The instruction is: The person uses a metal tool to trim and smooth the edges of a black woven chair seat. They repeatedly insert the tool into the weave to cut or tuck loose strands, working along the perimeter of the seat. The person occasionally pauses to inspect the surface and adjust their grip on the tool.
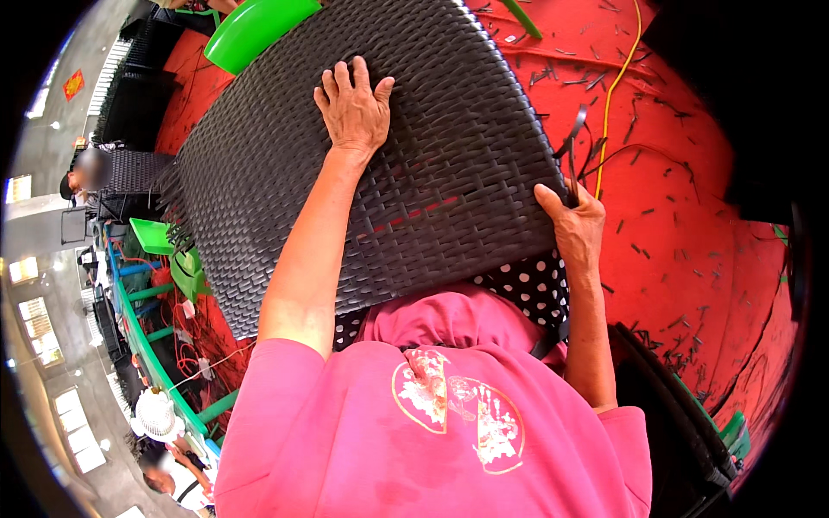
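A large dark woven rattan panel (466, 155) lies tilted across my lap, its near edge against my body. My left hand (356, 112) rests flat on its upper part, fingers spread. At the panel's right edge my right hand (574, 223) is closed, thumb on top and the other fingers mostly hidden below. Loose dark weaving strips (577, 142) stick up beside that hand; whether they pass between its fingers cannot be made out. Red shows through a few narrow gaps in the weave. More loose strip ends (175, 220) hang off the panel's left side.
Red sheeting (665, 250) strewn with dark strip scraps covers the floor, and a yellow cord (615, 91) crosses it. A green plastic chair (257, 33) stands beyond the panel. At left are a green ladder-like frame (155, 335), a white fan (157, 414) and other people.
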A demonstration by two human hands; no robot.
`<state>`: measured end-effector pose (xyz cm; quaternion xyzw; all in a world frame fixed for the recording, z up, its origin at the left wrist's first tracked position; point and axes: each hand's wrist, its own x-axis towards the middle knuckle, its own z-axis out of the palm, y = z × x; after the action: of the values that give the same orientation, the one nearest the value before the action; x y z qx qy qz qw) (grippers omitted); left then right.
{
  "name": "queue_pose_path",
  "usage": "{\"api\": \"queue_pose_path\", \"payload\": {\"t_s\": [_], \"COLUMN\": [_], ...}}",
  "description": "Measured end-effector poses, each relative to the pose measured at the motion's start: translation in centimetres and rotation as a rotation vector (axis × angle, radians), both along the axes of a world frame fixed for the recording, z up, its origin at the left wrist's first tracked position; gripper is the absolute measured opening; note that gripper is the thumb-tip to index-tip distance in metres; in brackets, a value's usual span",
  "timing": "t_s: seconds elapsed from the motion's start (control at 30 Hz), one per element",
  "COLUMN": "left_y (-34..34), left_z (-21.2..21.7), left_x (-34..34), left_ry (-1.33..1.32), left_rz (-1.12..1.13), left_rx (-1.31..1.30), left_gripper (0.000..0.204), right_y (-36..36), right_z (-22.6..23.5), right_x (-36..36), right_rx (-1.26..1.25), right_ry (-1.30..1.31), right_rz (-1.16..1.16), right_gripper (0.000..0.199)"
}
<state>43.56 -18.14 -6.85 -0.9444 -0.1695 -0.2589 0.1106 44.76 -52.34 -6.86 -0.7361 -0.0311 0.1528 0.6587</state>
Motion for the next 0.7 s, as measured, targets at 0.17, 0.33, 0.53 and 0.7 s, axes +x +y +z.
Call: {"api": "queue_pose_path", "payload": {"t_s": [0.17, 0.33, 0.53, 0.7], "left_y": [-0.6, -9.3, -15.2, -15.7], "left_z": [1.5, 4.2, 3.5, 3.1], "left_x": [-0.8, -6.8, -11.4, -11.1], "left_ry": [-0.072, -0.105, 0.006, 0.037], "left_rz": [-0.075, -0.451, -0.533, -0.519], "left_rx": [-0.141, -0.288, -0.331, -0.379], "left_gripper": [0.059, 0.054, 0.043, 0.042], "right_y": [0.3, -0.3, -1.2, -4.6], "right_z": [-0.2, -0.8, -2.8, -2.9], "right_x": [0.2, 0.4, 0.7, 0.1], "right_rx": [0.022, -0.261, -0.153, 0.045], "right_ry": [-0.001, -0.170, -0.143, -0.078], "right_rz": [-0.045, -0.020, -0.067, -0.274], "right_gripper": [0.030, 0.044, 0.051, 0.046]}}
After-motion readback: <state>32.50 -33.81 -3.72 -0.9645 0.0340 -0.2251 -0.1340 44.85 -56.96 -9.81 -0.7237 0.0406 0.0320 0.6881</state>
